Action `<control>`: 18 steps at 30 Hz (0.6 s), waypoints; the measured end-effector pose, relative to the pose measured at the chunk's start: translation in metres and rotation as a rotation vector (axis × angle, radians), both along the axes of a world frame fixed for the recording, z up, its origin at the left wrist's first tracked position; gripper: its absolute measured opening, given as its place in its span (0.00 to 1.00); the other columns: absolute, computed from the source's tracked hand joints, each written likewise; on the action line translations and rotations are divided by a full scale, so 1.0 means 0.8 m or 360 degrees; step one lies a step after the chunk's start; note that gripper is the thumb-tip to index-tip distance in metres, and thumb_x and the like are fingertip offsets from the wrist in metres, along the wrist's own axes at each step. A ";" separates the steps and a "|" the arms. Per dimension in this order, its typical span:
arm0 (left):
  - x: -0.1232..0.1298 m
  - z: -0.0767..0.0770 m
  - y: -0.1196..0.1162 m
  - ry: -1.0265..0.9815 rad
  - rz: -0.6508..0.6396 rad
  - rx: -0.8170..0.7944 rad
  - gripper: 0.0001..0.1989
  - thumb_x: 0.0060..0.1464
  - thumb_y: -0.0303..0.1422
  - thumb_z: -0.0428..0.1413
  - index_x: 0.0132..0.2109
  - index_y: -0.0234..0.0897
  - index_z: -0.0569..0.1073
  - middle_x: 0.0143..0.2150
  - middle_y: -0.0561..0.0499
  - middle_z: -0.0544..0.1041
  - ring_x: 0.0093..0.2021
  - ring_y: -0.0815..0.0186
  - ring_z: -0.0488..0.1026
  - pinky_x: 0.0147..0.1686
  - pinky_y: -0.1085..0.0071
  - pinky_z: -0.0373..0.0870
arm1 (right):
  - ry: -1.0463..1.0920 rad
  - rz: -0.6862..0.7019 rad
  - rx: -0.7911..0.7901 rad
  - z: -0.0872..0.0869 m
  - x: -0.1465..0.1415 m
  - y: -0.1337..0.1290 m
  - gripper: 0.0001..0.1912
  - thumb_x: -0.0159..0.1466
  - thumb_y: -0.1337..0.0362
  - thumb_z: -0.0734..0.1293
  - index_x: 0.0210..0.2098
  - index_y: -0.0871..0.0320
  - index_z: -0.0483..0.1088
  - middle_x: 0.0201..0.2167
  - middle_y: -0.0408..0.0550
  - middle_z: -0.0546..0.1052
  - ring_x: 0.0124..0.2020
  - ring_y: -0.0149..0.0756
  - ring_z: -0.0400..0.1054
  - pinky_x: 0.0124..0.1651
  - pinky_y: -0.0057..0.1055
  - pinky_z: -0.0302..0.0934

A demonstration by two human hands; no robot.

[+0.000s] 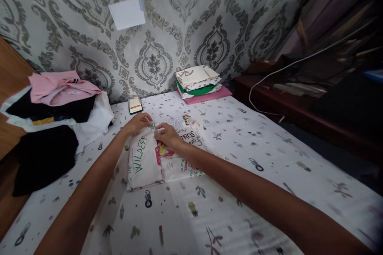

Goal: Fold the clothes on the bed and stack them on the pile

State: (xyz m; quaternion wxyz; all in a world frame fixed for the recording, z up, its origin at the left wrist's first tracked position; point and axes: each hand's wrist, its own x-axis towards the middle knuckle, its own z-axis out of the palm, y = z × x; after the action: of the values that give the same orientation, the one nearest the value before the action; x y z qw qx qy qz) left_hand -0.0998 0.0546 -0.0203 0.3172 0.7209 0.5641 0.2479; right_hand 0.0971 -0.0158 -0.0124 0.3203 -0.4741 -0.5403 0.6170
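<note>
A white cloth garment (145, 163) covered in handwritten marker words lies partly folded on the bed, its left part turned over onto the rest. Green letters run along that flap, and black, red and green writing shows on the right part. My left hand (138, 123) is at the far left corner, its fingers bent and closed on the cloth's edge. Just right of it, my right hand (168, 137) pinches the cloth near the far end of the fold. The fingertips of both hands are small in view, and my right hand hides part of the writing.
A phone (135, 105) lies beyond my left hand. Folded cloths (199, 79) are stacked against the patterned wall. At left sit a pink garment (61, 87) and a black one (44, 159). A white cable (253, 91) hangs by the dark furniture at right.
</note>
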 end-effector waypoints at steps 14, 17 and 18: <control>0.027 -0.017 -0.040 0.0328 0.0305 0.0609 0.14 0.57 0.28 0.49 0.49 0.43 0.69 0.32 0.55 0.74 0.32 0.63 0.69 0.36 0.68 0.61 | -0.0019 0.0071 -0.0262 0.011 0.007 0.006 0.08 0.59 0.78 0.65 0.34 0.60 0.66 0.13 0.38 0.71 0.13 0.27 0.63 0.17 0.19 0.54; 0.031 -0.017 -0.042 0.0403 0.0342 0.0595 0.11 0.58 0.29 0.50 0.48 0.43 0.69 0.33 0.54 0.76 0.34 0.61 0.71 0.38 0.67 0.63 | -0.0030 0.0035 -0.0223 0.012 0.010 0.004 0.06 0.62 0.76 0.64 0.37 0.60 0.66 0.16 0.39 0.72 0.13 0.25 0.62 0.18 0.20 0.55; 0.031 -0.015 -0.043 0.0427 0.0345 0.0596 0.10 0.58 0.29 0.50 0.47 0.43 0.70 0.34 0.53 0.76 0.35 0.60 0.72 0.39 0.66 0.64 | -0.0030 0.0021 -0.0206 0.012 0.010 0.004 0.07 0.62 0.75 0.64 0.39 0.60 0.66 0.16 0.38 0.72 0.13 0.25 0.62 0.18 0.20 0.55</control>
State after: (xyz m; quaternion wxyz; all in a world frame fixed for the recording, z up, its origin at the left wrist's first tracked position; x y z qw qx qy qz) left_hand -0.0752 0.0203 -0.0324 0.0721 0.7289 0.6194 0.2827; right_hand 0.1052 -0.0130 -0.0027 0.2798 -0.4961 -0.5055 0.6482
